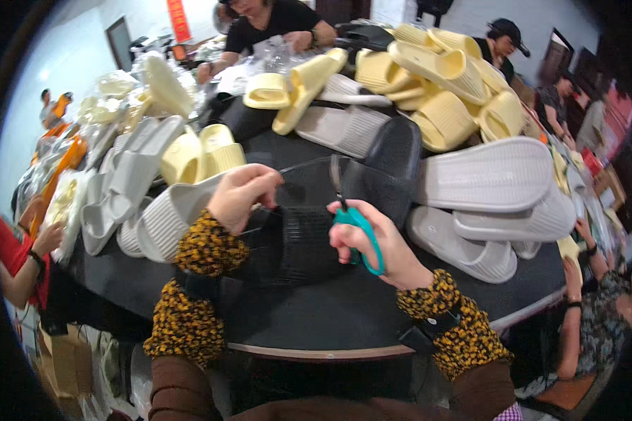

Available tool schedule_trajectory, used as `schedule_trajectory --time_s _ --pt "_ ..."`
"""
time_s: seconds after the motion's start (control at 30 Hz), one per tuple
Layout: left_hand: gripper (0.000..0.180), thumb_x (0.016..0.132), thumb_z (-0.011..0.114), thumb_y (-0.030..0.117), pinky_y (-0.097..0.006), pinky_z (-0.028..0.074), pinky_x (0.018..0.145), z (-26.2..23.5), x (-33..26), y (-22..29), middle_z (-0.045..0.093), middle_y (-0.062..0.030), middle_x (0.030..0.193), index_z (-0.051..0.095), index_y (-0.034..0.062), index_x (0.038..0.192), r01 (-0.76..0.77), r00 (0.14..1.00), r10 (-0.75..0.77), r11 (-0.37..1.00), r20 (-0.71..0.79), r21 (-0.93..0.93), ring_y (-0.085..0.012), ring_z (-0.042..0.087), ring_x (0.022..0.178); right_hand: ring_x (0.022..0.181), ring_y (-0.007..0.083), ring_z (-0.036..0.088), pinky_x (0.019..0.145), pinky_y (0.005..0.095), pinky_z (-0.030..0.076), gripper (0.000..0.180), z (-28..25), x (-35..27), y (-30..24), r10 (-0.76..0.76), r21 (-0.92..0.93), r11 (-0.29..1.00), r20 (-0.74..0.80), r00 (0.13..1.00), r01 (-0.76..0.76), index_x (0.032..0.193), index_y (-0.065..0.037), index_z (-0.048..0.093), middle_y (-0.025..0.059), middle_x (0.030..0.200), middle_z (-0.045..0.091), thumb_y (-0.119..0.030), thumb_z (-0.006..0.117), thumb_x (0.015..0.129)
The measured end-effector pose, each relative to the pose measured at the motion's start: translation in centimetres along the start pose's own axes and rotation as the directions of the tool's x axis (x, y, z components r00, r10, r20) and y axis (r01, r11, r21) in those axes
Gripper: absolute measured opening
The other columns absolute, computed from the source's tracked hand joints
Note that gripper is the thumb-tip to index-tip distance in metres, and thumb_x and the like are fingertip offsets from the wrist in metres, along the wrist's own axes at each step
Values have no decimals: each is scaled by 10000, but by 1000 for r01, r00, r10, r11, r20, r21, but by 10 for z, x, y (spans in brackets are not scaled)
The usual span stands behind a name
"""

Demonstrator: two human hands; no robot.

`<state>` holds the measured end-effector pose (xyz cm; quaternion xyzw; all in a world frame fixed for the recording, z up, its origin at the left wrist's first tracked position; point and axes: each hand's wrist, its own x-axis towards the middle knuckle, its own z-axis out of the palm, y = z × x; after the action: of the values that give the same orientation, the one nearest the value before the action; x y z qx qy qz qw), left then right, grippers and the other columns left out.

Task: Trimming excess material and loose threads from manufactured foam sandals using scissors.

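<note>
The left hand [242,196] is closed on the edge of a black slipper [298,238], pinching it with the fingers bent over the top. The slipper lies on the dark table [316,316], right between the two hands and touching both. The right hand [383,245] is shut around scissors [354,224] with teal handles, and the short blades point up, away from the hand, just over the slipper. Both arms wear spotted yellow and black sleeve covers. Just past the left hand sits a heap of grey slippers [140,189], with some pale yellow slippers [196,158] on top of them. Past the right hand lie big white slippers [491,175], stacked one on another, close to the scissors. Farther off from both hands there is a tall pile of yellow slippers [435,77]. Far out beyond the left hand are shiny clear bags [70,196], soft and crinkly, some with yellow slippers inside. High up past them, on the white wall, hangs a long red strip [179,19]; I cannot tell what is on it. More clear bags [277,52] lie in front of a person in black [267,17] across the table. Another person's hand [49,237] rests at the table edge, well out to the side of the left hand.
</note>
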<state>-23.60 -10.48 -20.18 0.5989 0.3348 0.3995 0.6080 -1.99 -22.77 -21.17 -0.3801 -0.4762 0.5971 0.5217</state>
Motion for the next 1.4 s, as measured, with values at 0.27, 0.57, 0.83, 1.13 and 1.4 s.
schedule_trajectory --time_s 0.27,0.57,0.83,1.13,1.4 --pt "167 903 561 161 -226 460 606 2 -5 1 557 -23 671 597 -2 894 -79 996 84 990 38 -119 -96 538 612 673 86 538 602 223 464 418 -3 -1 -8 76 -34 997 64 995 -74 1192 10 450 46 826 559 -230 594 882" --pt "175 904 561 156 -226 455 619 13 -15 5 557 -12 674 592 -14 928 -144 986 153 982 68 -125 -89 536 624 659 56 535 547 189 455 455 -2 -5 -15 209 -166 968 124 970 -188 1211 1 458 36 839 581 -225 628 854" --pt "182 898 581 153 -241 454 642 15 -17 3 561 0 678 611 -19 949 -217 956 229 973 185 -83 -79 525 613 656 59 530 502 193 457 493 -2 -6 -17 222 -169 966 141 965 -198 1183 4 491 15 826 570 -265 670 811" --pt "155 888 589 131 -190 404 565 14 -16 3 573 -8 699 639 -10 933 -223 950 216 975 227 8 -53 498 602 552 32 511 452 163 423 413 0 -7 -21 206 -133 972 108 973 -191 1171 13 504 22 773 589 -186 627 832" --pt "159 901 571 140 -227 424 601 16 -17 5 490 8 636 591 -17 899 -162 972 155 987 179 24 -58 434 522 432 18 452 359 161 348 355 0 -7 -14 178 -69 982 61 982 -173 1088 -9 547 10 683 574 -225 661 831"
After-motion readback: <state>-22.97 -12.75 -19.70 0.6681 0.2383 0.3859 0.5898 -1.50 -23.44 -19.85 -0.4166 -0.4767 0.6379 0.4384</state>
